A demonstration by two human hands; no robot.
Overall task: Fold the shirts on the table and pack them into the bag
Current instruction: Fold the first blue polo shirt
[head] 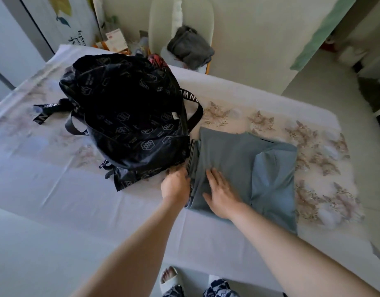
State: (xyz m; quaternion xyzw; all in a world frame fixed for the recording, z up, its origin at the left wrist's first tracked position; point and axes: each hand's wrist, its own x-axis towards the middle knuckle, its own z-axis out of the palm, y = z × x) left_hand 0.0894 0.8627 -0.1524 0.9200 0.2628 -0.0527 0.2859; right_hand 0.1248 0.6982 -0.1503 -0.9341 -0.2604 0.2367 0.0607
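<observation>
Grey-blue shirt (238, 157) under right hand (221, 194)

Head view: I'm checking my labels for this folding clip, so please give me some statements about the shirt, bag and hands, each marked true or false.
1. The right hand lies flat on the grey-blue shirt. True.
2. The shirt is already inside the bag. False: it lies on the table, just right of the bag.
3. The left hand is at the shirt's left edge, close to the bag. True.
4. The bag is plain white. False: it is black with printed logos.
5. The chair behind the table is bare. False: a dark grey garment lies on it.
</observation>
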